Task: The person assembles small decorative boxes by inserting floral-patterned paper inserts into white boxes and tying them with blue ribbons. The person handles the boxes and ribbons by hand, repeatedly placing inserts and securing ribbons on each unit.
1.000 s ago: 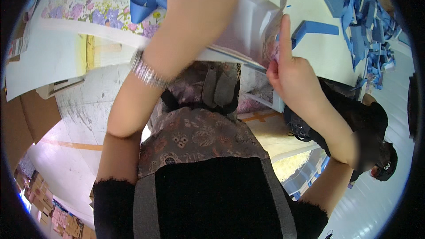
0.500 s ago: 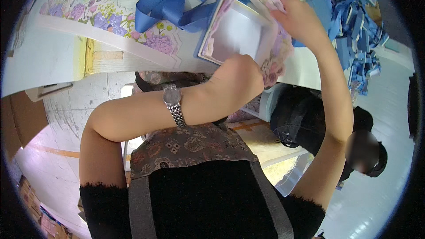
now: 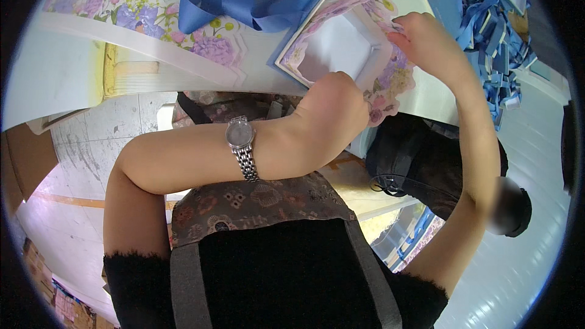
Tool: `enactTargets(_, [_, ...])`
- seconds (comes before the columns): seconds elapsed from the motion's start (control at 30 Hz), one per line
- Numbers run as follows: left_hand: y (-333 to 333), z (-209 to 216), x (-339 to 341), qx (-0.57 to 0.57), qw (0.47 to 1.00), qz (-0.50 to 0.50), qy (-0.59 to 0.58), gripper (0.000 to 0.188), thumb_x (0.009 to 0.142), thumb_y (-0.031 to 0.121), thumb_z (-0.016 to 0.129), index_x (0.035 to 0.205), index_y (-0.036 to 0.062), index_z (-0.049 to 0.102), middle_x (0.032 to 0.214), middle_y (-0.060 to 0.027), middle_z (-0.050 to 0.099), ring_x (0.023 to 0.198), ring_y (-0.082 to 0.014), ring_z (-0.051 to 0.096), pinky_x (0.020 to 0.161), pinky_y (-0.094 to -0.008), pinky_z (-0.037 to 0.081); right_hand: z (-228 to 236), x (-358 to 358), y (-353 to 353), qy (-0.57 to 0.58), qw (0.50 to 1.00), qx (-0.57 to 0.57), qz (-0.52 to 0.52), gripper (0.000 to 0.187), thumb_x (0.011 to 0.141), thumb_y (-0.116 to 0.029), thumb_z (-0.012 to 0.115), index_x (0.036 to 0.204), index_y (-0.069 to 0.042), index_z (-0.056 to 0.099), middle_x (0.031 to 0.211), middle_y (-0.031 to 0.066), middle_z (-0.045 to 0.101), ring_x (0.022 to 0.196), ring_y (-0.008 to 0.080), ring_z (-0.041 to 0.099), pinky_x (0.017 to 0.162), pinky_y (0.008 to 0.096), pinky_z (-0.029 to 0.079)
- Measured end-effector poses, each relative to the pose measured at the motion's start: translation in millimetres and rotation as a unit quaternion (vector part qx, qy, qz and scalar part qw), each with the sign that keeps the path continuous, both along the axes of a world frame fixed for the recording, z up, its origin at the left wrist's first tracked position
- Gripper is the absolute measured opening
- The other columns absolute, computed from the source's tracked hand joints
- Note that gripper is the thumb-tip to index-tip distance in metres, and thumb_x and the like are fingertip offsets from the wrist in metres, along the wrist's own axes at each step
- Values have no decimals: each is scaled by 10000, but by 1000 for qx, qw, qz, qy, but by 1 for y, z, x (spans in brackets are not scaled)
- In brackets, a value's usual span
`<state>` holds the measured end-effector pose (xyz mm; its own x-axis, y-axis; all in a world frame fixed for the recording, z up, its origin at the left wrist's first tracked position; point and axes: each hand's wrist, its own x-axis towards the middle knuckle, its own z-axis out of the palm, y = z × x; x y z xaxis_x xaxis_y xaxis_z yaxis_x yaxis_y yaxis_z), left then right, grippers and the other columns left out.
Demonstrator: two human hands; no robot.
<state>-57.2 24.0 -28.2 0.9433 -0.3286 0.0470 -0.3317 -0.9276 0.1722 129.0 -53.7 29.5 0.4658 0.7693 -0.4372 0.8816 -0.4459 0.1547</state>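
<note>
Both hands are sitting right up against an open square box, one on the near side and one off to the right. Left hand is curling over the near corner of the box, knuckles up and wrist bent; its fingertips are hiding underneath, so honestly can't tell if it's gripping anything. Right hand is pinching the edge of a floral paper trim between thumb and finger, up by the far-right side. So the box is basically lying between the two, tilted cornerwise on the white table, showing its white inside, with the purple-and-pink trim standing along its edges and flaring outward on the right.

Loose blue ribbon is looping over the tabletop just beyond and left of the box. Another flowery cutout strip is lying flat further left, well apart from both hands. Over past the right hand, a heap of blue boxes with ribbons is crowding the table's edge. Silver wristwatch is showing on the left wrist.
</note>
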Motion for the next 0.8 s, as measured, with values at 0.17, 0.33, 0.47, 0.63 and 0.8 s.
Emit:
enactTargets(0.17, [2,1,4,-28,998,-35,39,74,670,141,636,702,83,669,701,-42,628,674,-177,592,559,-287,471,-26,-8,-12,-72,996,-38,-20,148,747,-56,562,836,23,650,811,212,646,800,372,640,738,424,522])
enactTargets(0.33, [23,18,8,-169,984,4,-62,207,723,221,671,877,85,645,766,-66,640,682,-212,623,579,-323,499,-7,13,-4,43,993,-15,-105,416,742,-313,671,954,43,625,856,214,651,825,372,637,744,418,512])
enactTargets(0.47, [63,17,49,-175,939,257,-146,386,763,314,681,1033,68,554,886,-124,644,758,-296,648,612,-385,524,-18,21,-6,31,965,260,32,410,735,-291,696,1016,-6,611,836,191,653,807,361,637,727,415,511])
enactTargets(0.63, [70,-25,70,-188,944,269,-33,264,783,164,608,990,27,519,817,-182,651,750,-347,650,601,-435,523,-25,11,16,36,924,348,157,234,775,-23,601,985,-116,650,789,128,654,737,340,622,664,398,507])
enactTargets(0.8, [56,-20,72,-128,951,275,-60,205,750,96,595,921,7,525,760,-177,652,682,-326,665,545,-403,534,4,9,29,102,973,190,79,247,780,-82,613,1022,-45,649,800,164,647,733,294,638,661,345,496])
